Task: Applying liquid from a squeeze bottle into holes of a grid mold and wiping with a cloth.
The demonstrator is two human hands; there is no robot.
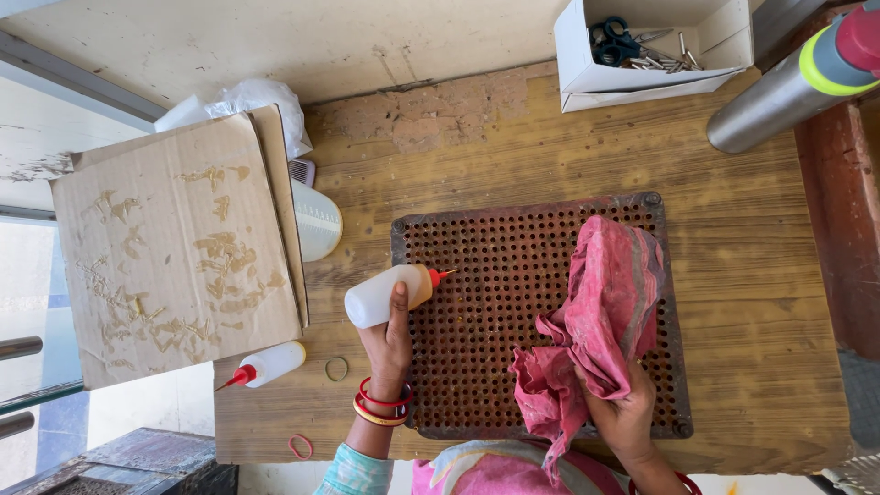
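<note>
R hand (623, 403) grips pink rag (600, 312); L hand (390, 339) holds squeeze bottle (390, 293) over perforated plate (486, 302).

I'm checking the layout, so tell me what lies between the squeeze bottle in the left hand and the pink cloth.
In the head view, only the perforated metal plate lies between the squeeze bottle and the pink cloth.

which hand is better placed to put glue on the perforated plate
Left. The left hand already holds the squeeze bottle, nozzle over the perforated plate; the right hand is busy gripping the pink cloth.
</note>
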